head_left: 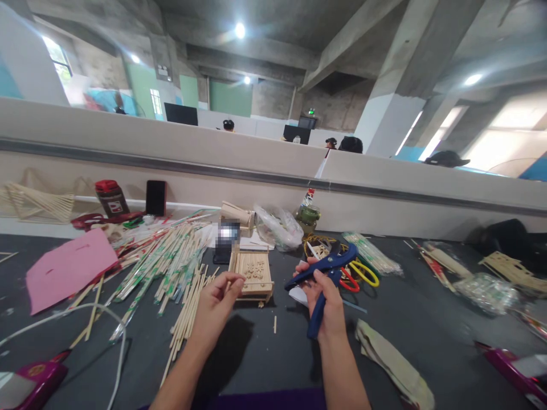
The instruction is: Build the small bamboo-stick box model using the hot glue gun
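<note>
Gripping the cutter [331,262] in my right hand [328,299], right of centre in the frame; its handles stand apart inside my fingers, head toward the upper right, perhaps to spare the model [240,260]; and there's my left hand [216,307], curled narrow over the model's near left corner, though whether it pinches anything I can't tell; the model stands mid-frame, probably so both hands reach it, bits [255,269] on top; loose sticks [188,322] lie left of centre, handy for my left, I'd say.
</note>
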{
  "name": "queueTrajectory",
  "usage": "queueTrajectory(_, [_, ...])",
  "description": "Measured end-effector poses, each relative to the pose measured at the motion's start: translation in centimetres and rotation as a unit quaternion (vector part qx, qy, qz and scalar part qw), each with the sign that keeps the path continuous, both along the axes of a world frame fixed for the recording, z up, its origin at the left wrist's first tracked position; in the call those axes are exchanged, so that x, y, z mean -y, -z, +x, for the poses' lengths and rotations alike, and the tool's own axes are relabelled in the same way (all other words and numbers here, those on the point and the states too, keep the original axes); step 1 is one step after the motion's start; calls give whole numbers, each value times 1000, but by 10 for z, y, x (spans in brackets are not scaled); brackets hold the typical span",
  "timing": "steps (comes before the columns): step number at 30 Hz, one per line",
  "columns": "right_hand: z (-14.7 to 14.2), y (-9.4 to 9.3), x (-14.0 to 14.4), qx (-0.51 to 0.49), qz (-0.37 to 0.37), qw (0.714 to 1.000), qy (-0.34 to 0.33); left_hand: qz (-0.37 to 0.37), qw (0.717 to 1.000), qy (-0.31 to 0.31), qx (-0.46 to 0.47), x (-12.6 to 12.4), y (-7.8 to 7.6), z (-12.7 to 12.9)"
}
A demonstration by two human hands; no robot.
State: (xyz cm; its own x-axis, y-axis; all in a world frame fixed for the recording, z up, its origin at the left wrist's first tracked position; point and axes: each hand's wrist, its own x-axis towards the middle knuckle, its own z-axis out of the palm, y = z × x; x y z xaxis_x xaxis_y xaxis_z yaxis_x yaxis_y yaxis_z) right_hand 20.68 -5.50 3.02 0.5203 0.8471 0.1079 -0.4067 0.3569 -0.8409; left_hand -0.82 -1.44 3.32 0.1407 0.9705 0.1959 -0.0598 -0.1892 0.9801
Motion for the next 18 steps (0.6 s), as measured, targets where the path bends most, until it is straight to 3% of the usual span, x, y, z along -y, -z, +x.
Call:
queueTrajectory(3, [-8, 0, -2, -28, -17, 999, -17, 10, 989, 140, -50, 16, -1, 14])
queueTrajectory(6, [-26, -1, 0, 46, -51, 998, 9, 35, 969, 223, -103, 36, 5, 31])
queueTrajectory(9, [-45, -2, 3, 194, -93, 975, 49, 50, 963, 246, -97, 48, 9, 44])
queueTrajectory(13, [-46, -6, 9, 371, -98, 922, 47, 7, 966, 260, -8, 45, 4, 44])
queueTrajectory(16, [-32, -10, 12, 428, -51, 902, -1, -43, 958, 276, 66, 39, -1, 35])
queueTrajectory(18, [-23, -11, 11, 420, -39, 907, -10, -84, 953, 275, 94, 35, -1, 28])
